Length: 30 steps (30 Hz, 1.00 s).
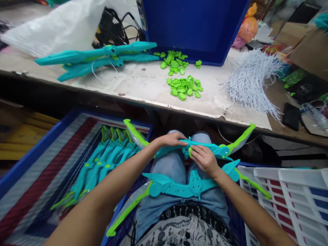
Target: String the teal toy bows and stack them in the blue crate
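Across my knees lies a teal toy bow (214, 149) with bright green limb tips. My left hand (172, 139) grips it near the centre, fingers along its top edge. With closed fingers, my right hand (205, 159) presses a small green plastic piece (190, 151) against the middle of that bow; the fingers partly cover the piece. Nearer to my body, a second toy bow (176, 189) rests on my lap, under my right forearm, and neither hand grips it. Two loose piles of green plastic pieces (182, 88) lie on the workbench ahead.
On the workbench (143, 80) are stacked teal bow parts (102, 56), a blue bin (189, 30) and a bundle of white strings (253, 80). To my left, a blue-rimmed crate (51, 135) holds several bows. A white plastic basket (287, 191) stands at my right.
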Motion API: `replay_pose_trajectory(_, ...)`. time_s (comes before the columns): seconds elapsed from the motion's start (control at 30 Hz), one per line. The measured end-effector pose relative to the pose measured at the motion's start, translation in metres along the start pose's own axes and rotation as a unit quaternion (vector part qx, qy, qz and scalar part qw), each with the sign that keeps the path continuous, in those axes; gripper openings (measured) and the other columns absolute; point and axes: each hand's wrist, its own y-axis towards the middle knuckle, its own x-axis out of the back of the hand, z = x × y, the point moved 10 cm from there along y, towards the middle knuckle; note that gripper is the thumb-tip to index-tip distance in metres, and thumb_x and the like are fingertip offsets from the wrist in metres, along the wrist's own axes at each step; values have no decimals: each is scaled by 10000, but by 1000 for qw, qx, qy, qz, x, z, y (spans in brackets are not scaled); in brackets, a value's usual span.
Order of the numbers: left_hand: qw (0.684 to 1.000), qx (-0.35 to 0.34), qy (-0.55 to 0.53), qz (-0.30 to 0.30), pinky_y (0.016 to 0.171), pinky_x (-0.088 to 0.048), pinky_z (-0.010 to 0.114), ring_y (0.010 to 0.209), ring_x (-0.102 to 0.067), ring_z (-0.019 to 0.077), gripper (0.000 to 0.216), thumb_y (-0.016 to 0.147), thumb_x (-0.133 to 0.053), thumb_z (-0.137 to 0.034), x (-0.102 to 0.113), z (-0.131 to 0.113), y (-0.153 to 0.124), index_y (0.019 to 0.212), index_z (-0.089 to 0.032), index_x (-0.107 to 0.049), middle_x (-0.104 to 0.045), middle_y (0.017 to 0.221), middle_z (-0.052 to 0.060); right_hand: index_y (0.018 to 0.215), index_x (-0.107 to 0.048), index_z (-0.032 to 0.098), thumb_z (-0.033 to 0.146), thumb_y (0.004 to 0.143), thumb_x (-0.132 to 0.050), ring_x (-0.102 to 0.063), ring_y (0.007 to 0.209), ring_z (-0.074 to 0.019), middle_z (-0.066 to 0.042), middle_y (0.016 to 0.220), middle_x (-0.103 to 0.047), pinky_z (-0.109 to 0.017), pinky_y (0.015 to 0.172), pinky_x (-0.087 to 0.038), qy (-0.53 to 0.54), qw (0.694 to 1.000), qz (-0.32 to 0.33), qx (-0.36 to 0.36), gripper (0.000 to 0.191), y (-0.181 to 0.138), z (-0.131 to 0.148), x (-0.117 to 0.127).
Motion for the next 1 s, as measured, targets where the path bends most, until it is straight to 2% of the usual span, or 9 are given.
replay_pose_trajectory(0.13, 1000, -9, -17, -4, 718, -416, 216, 767, -555, 158, 503, 788, -560, -562, 2, 3, 1, 909, -91, -686, -651, 803, 19, 1039, -675, 151, 165, 888, -561, -582, 1021, -231, -93, 1113, -696, -369, 813, -503, -49, 998, 4, 43, 189, 5, 9, -17)
replay_pose_trajectory(0.23, 999, -8, -36, -8, 733, -419, 215, 785, -560, 161, 507, 789, -558, -562, 3, 4, 1, 924, -91, -691, -654, 816, 15, 1027, -684, 170, 152, 878, -573, -571, 1014, -231, -81, 1118, -696, -376, 806, -484, -59, 997, -5, 43, 186, 1, 13, -22)
replay_pose_trajectory(0.43, 1000, -14, -19, 5, 647, -403, 213, 696, -521, 139, 504, 694, -678, -504, -2, 2, -1, 967, -81, -662, -601, 744, -7, 1107, -662, 219, 154, 882, -560, -542, 1073, -257, -92, 1149, -674, -447, 858, -468, -36, 999, 15, -17, 256, -2, 4, -30)
replay_pose_trajectory(0.53, 999, -20, 17, -28, 620, -384, 214, 683, -498, 134, 521, 645, -719, -508, 1, 2, -1, 948, -89, -658, -584, 733, -10, 1108, -657, 246, 160, 884, -551, -521, 1131, -268, -92, 1142, -661, -480, 905, -462, -15, 999, 18, -37, 262, -2, 2, -32)
replay_pose_trajectory(0.63, 998, -25, 30, -48, 600, -365, 218, 660, -481, 128, 503, 639, -712, -529, 1, 2, -2, 894, -99, -656, -566, 705, -14, 1079, -651, 247, 224, 888, -554, -470, 1215, -286, -111, 1182, -611, -516, 955, -437, 11, 995, 4, -94, 215, -3, -9, -31)
replay_pose_trajectory(0.73, 998, -12, 36, -52, 592, -361, 223, 649, -482, 128, 489, 642, -697, -531, -2, 5, -2, 878, -106, -645, -559, 699, -14, 1212, -554, 197, 357, 872, -579, -424, 1260, -322, -155, 1265, -543, -557, 995, -377, 3, 988, -7, -156, 377, -4, -22, -29)
replay_pose_trajectory(0.83, 994, 19, 65, -83, 556, -336, 224, 617, -468, 125, 479, 628, -696, -532, 0, 9, -3, 849, -112, -627, -540, 669, -22, 1364, -400, 147, 426, 860, -584, -483, 1173, -317, -168, 1237, -565, -535, 993, -341, -20, 984, 36, -175, 605, -2, -28, -35)
replay_pose_trajectory(0.9, 992, 28, 72, -101, 533, -313, 223, 591, -443, 117, 453, 631, -686, -541, 2, 11, -3, 780, -120, -613, -504, 621, -34, 1379, -390, 133, 425, 864, -578, -517, 1094, -305, -166, 1191, -590, -499, 949, -352, -38, 982, 65, -170, 621, -1, -30, -41)
replay_pose_trajectory(1.0, 991, 22, 79, -106, 519, -296, 219, 565, -421, 106, 409, 660, -666, -528, 1, 8, -2, 711, -126, -605, -465, 571, -46, 1342, -455, 117, 424, 867, -570, -519, 1049, -308, -178, 1151, -596, -476, 899, -357, -70, 981, 85, -162, 577, -2, -28, -47)
